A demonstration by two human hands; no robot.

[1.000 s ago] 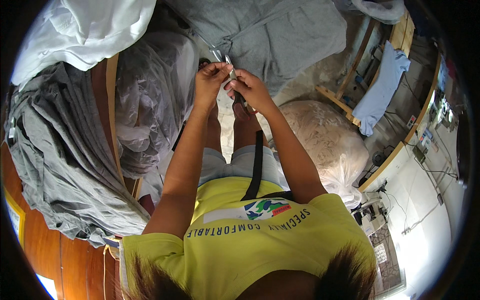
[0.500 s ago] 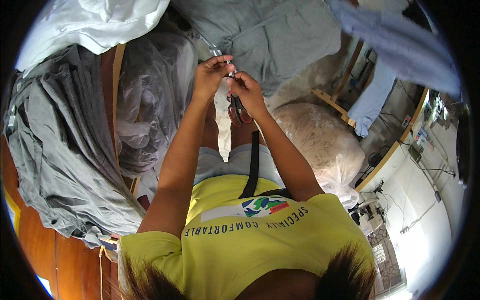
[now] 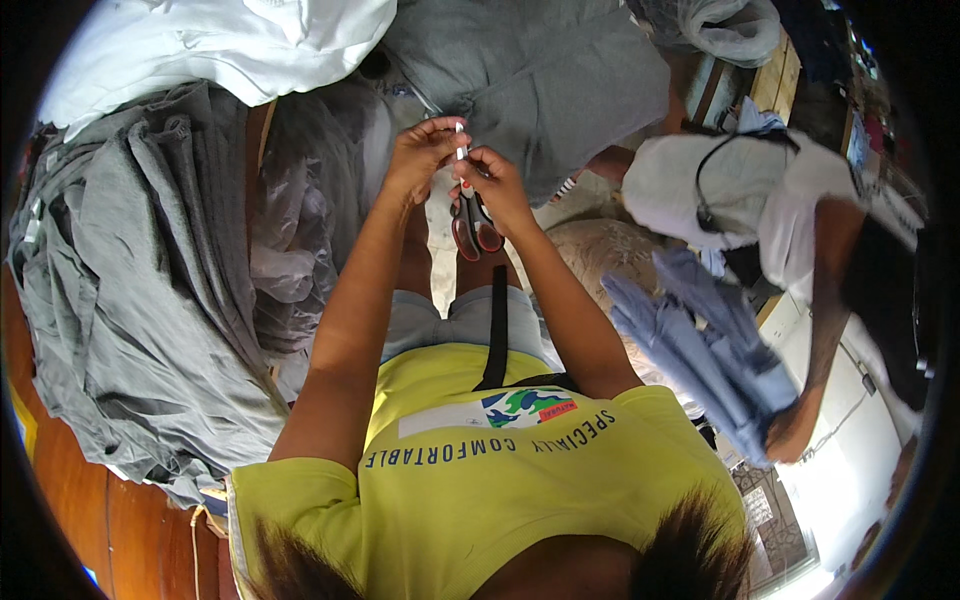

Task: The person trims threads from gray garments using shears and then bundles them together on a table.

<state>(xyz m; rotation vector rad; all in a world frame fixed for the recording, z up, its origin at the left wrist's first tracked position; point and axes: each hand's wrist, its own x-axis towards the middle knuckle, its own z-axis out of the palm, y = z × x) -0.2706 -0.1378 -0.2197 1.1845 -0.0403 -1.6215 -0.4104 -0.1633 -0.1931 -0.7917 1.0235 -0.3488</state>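
Note:
At the top middle my left hand [image 3: 420,165] is closed, its thumb and fingers pinching a small white strip [image 3: 461,152], possibly a label. My right hand [image 3: 498,192] is just beside it, thumb and finger closed at the strip's lower end. Scissors [image 3: 474,230] with dark and red handles hang handles-down from my right hand; its fingers hide part of them. A grey cloth [image 3: 540,90] lies just beyond both hands, and a thin metallic rod-like thing [image 3: 420,95] shows near my left fingertips.
Grey garments [image 3: 130,270] are heaped at the left beside clear plastic [image 3: 290,230]. White cloth [image 3: 220,50] lies at the far left. At the right, another person [image 3: 700,190] bends close, an arm beside blue garments [image 3: 700,340]. A full plastic bag [image 3: 600,250] stands below them.
Another person has come in at the right, and the blue garments have moved down toward my right side. My hands stay nearly in place; the white strip shows more clearly between them.

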